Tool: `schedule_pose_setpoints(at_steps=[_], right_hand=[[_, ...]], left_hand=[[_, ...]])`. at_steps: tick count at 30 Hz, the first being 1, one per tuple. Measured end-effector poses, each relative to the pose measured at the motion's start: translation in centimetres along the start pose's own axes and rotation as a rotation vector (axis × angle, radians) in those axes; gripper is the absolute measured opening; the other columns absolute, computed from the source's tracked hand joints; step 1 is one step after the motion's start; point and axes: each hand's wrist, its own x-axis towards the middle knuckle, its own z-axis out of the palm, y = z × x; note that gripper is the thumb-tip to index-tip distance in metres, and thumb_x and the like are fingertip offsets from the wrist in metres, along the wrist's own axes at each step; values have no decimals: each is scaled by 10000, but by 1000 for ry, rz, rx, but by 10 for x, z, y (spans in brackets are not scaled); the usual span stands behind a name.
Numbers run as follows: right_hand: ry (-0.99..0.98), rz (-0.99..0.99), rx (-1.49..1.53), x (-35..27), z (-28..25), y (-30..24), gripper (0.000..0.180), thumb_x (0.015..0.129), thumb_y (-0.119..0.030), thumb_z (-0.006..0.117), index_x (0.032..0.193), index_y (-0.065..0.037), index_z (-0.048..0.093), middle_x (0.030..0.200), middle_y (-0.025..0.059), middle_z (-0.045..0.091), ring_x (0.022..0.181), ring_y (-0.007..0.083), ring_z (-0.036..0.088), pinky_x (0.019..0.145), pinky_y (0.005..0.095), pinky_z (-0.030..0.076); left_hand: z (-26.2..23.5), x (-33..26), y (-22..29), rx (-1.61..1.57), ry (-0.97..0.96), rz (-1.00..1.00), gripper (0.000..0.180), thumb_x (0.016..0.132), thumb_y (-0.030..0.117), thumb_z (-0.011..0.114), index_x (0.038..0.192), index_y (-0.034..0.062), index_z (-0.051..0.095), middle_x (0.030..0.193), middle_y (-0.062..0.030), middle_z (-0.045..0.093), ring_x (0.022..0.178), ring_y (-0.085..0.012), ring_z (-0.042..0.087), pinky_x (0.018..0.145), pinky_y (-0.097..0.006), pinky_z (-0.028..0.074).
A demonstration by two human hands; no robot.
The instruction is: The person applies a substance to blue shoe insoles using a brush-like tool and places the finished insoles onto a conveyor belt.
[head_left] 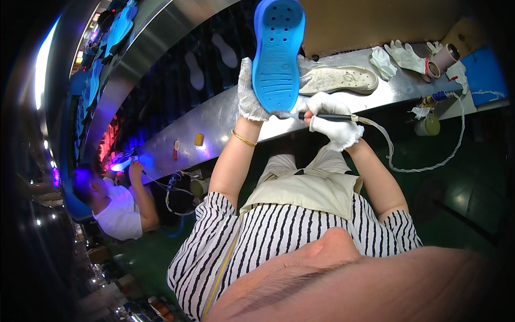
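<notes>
My left hand (250, 95), in a whitish knit glove, holds a blue shoe sole (276, 70) upright by its lower left side. Small holes dot the sole's upper part, and ridges cross its lower half. In my right hand (335, 126), also gloved but with bare fingertips showing, is a black-handled brush (335, 117). Its pale tip meets or nearly meets the bottom edge of the sole. A clear tube (391, 153) trails from the handle's end. Just behind my right hand lies a worn off-white sole (339, 79) on the metal bench.
Along the metal bench (225, 110) lie white gloves (406, 56), a spool (446, 55) and a yellow block (199, 139). A dark conveyor (209, 70) carries pale soles behind it. A co-worker (120, 206) sits at left. A greenish container (427, 125) hangs at right.
</notes>
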Motion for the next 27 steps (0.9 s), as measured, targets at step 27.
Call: schedule_pose_setpoints(at_steps=[27], right_hand=[[-244,-86,-311,4,45,-37,165,679,-78,665,825,-41,599,862,51,628,829,145,589,804,279,478]], left_hand=[[12,-54,37,350,8,-500,514,905,446,539,1163,4,582,986,-160,662,791,-220,672,697,-320,571]])
